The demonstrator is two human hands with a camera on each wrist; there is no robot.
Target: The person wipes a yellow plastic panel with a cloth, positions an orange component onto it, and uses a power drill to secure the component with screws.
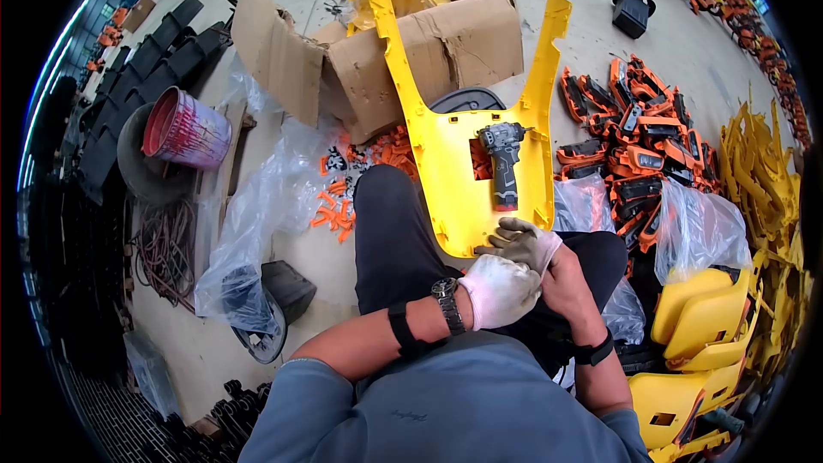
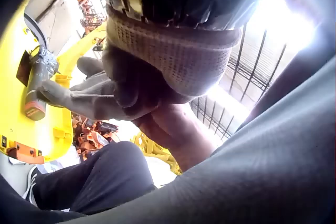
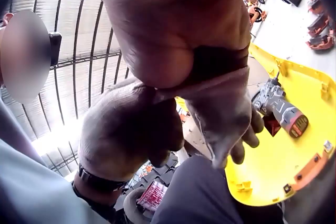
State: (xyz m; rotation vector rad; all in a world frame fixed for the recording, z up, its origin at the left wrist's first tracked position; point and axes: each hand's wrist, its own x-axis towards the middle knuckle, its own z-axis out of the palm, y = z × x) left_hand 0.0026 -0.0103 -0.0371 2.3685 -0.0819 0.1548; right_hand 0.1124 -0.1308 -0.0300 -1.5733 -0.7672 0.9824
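Over the lap, left hand apparently pinching glove cuff, right hand loosely open

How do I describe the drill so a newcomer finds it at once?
Find the large yellow frame before the knees. On its wide part, by the square opening, lies the drill: grey and black, with a red end, the only tool there.
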